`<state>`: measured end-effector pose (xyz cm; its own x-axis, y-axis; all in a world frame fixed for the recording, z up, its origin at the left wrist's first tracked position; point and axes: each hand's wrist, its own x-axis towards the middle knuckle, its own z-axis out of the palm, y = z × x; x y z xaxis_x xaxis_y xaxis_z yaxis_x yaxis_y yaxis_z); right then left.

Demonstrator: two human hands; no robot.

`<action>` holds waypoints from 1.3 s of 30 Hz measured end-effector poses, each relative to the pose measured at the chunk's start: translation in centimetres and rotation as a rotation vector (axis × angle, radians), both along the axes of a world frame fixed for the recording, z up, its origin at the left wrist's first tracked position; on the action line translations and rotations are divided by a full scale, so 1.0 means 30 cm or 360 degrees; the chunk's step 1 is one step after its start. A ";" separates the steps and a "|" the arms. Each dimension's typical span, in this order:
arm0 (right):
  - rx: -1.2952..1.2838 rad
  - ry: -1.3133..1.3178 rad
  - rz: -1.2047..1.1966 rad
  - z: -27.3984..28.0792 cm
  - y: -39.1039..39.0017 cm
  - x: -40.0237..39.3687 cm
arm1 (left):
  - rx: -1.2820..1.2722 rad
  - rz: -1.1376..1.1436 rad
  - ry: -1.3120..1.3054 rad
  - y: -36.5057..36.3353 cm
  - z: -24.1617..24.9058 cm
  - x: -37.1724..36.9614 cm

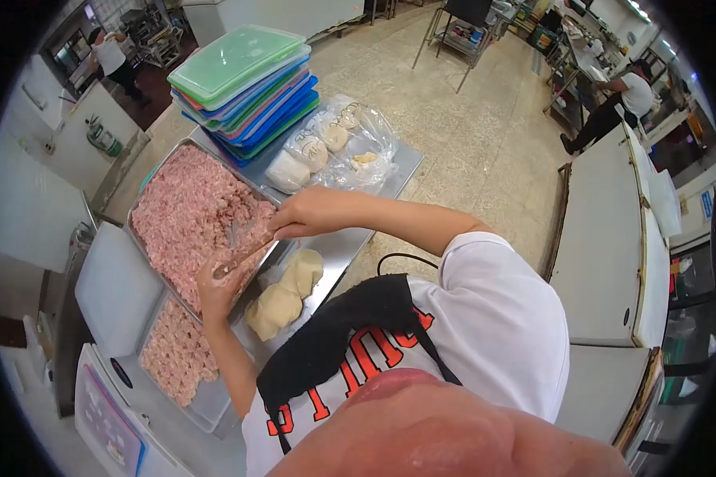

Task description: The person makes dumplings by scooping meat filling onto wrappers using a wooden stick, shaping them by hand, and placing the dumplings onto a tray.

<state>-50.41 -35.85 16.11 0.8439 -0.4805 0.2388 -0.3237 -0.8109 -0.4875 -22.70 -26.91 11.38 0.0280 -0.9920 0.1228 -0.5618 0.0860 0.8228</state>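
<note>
My right hand (314, 213) is closed round a thin brown stick-like tool (250, 250), which slants down over the near edge of the meat tray toward my left hand. My left hand (219, 290) is curled at the tray's near corner, by the tool's far end; what its fingers hold is too small to make out. The metal tray (161, 274) is heaped with pink ground meat (179, 207), scooped out at the right side. Close below my hands lie pale yellow dough wrappers (282, 298) in a loose pile. A clear container (207, 420) holds rows of small filled pieces (179, 350).
A tall stack of coloured plastic lids (243, 87) stands behind the meat tray. Beside it are plastic-wrapped pale rolls (314, 147) on the metal table (402, 163). White chest units (601, 238) stand to the right. Two other people (636, 91) are farther off.
</note>
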 end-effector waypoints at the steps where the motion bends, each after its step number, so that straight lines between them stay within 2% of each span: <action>1: 0.0035 0.0028 0.0001 0.009 0.001 0.004 | -0.0009 -0.0010 0.0001 0.004 -0.049 0.021; 2: 0.0074 0.0057 0.0004 0.015 0.002 0.008 | -0.0277 0.0161 -0.0114 0.001 -0.138 0.050; 3: 0.0073 0.0059 -0.0004 0.018 0.001 0.010 | -0.0542 0.0334 -0.0226 0.001 -0.132 0.037; 4: 0.0074 0.0027 0.0026 0.021 -0.002 0.011 | -0.0543 0.0327 -0.0223 0.004 -0.118 0.039; 6: 0.0076 -0.0001 0.0055 0.021 -0.001 0.013 | -0.0217 0.0074 0.0130 0.022 -0.064 0.034; 7: 0.0113 -0.0016 0.0072 0.018 0.001 0.015 | -0.0218 0.0073 0.0132 0.023 -0.064 0.032; 9: 0.0144 -0.0032 0.0093 0.013 0.004 0.017 | -0.0050 0.0018 0.0388 0.026 -0.061 0.031; 19: 0.0318 0.0000 0.0171 0.020 0.010 -0.034 | -0.0095 -0.0232 0.0240 0.052 0.042 -0.037; 21: 0.0300 0.0035 0.0139 0.019 0.007 -0.048 | 0.0007 -0.0051 0.0272 0.066 0.100 -0.092; 25: 0.0277 0.0007 0.0143 0.018 -0.005 -0.080 | -0.0117 -0.0047 0.0135 0.050 0.115 -0.142; 27: 0.0274 0.0011 0.0156 0.021 -0.015 -0.103 | -0.0264 -0.0117 0.0356 0.048 0.174 -0.213; 31: 0.0268 -0.0020 0.0221 0.009 -0.045 -0.141 | -0.0308 -0.0131 0.0236 0.028 0.155 -0.237; 34: 0.0358 -0.0066 0.0262 -0.006 -0.077 -0.181 | -0.0166 -0.0153 0.0324 0.002 0.092 -0.233; 36: 0.0427 -0.0082 0.0276 -0.008 -0.097 -0.204 | 0.0118 -0.0044 0.0322 -0.011 0.078 -0.247; 39: 0.0450 -0.0119 0.0305 -0.011 -0.127 -0.241 | 0.0034 -0.0010 0.0186 -0.026 0.098 -0.303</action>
<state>-57.64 -39.66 15.78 0.9103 -0.3712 0.1835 -0.1336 -0.6828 -0.7183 -31.79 -27.68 14.32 0.0348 -0.9946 0.0982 -0.4613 0.0712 0.8844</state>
